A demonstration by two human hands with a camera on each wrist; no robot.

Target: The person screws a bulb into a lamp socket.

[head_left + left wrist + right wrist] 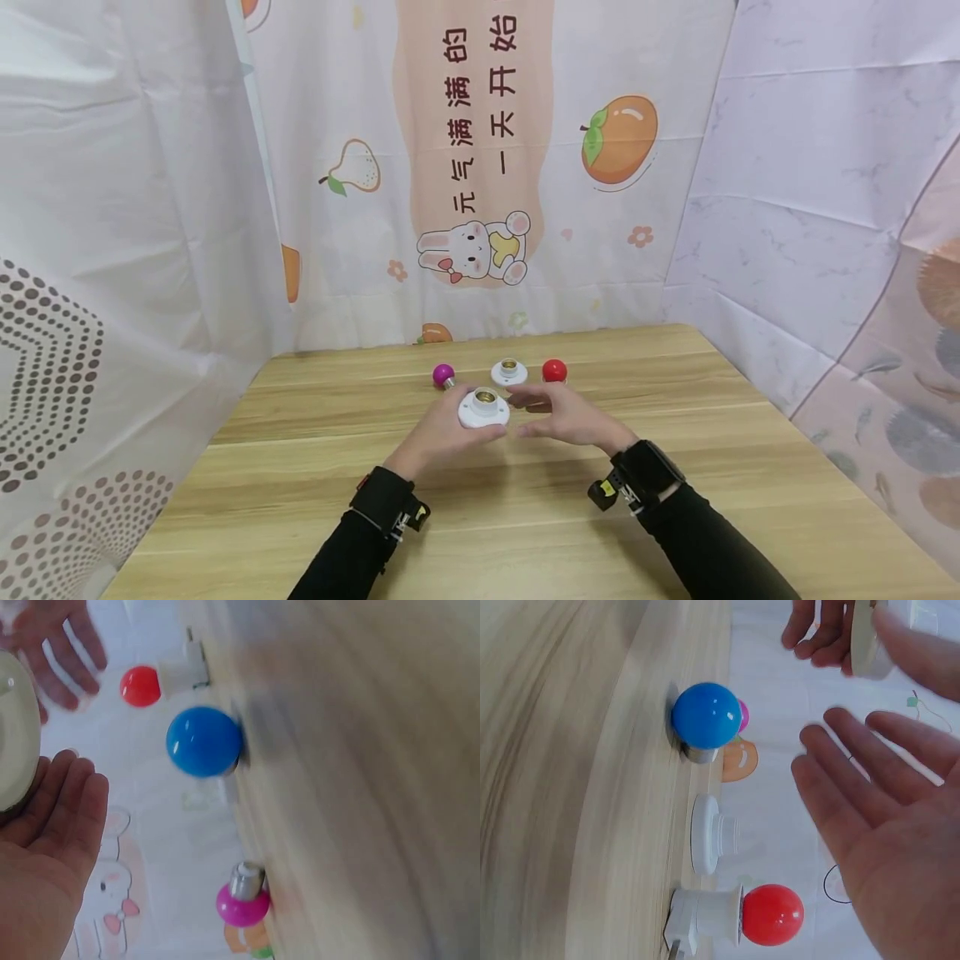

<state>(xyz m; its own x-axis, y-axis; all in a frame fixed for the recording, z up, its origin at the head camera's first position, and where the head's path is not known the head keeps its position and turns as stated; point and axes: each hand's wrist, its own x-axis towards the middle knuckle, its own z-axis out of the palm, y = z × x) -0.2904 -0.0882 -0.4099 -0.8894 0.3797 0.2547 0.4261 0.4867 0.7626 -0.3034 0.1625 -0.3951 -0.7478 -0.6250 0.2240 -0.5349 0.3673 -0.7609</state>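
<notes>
My left hand (437,432) grips a white round-based lamp holder (483,417) by its edge, thumb on the near side, with the brass-lined socket facing up. It is above the table. Just to its right, my right hand (573,419) hovers with fingers extended and nothing in them, apart from the holder. In the right wrist view those fingers (862,787) are straight and spread. A blue bulb (706,716) lies on the table beyond the hands; in the head view they hide it.
At the back of the wooden table (337,433) lie a magenta bulb (443,375) on the left and a second white lamp holder (499,380) in the middle. On the right, a red bulb (555,370) sits in a white plug-in socket (718,915). Printed curtains (337,250) enclose the table.
</notes>
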